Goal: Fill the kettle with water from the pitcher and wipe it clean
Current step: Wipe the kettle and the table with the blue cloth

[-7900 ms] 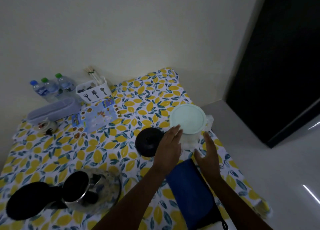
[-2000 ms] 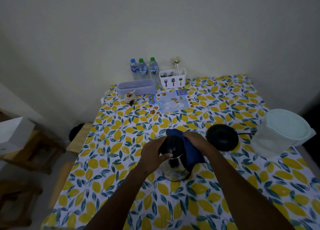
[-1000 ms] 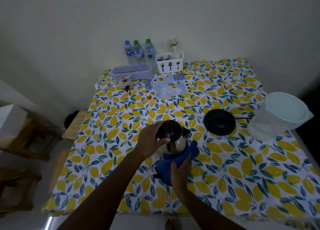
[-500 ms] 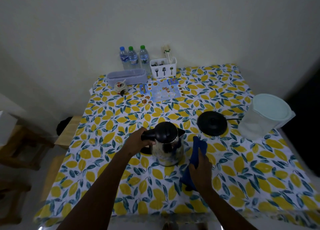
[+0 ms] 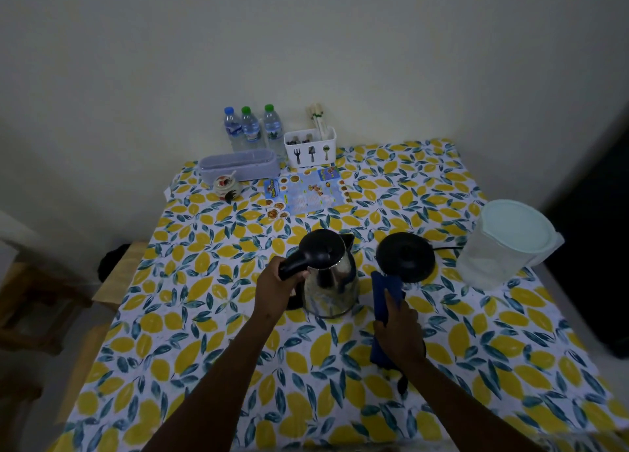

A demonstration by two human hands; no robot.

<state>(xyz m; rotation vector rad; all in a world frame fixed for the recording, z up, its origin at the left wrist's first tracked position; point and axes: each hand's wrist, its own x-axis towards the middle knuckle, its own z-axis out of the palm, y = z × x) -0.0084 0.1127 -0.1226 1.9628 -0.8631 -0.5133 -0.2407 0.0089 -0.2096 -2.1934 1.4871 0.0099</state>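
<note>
We look down on a surface [image 5: 476, 349] covered with a yellow-lemon-and-leaf cloth, in dim light; our left hand [image 5: 279, 288] is wrapped around the black handle of the kettle [image 5: 332, 274], a shiny steel body with its black lid closed, which stands upright on the cloth just to the right of that hand; our right hand [image 5: 398, 325] is closed around a folded blue cloth [image 5: 386, 291], holding it upright just beside the kettle's right flank, apart from the metal as far as we can tell; directly beyond the right hand lies the round black kettle base [image 5: 405, 259], empty, with its cord running off to the right; further right of that hand, well apart, stands the clear pitcher [image 5: 503, 247] with its pale green lid on; far beyond both hands, against the wall, sit three water bottles [image 5: 252, 128], a white cutlery holder [image 5: 311, 150], a lilac lidded box [image 5: 238, 164] and a printed blue card [image 5: 306, 194]

We judge the task to be in its wiping stage: the pitcher is set aside and capped and the kettle's lid is shut, which suggests the filling is done, though we cannot see any water inside the kettle; the blue cloth is off the steel, so either another pass is coming or the wipe is finished; what seems left is any last wiping, and perhaps setting the kettle on its base
</note>
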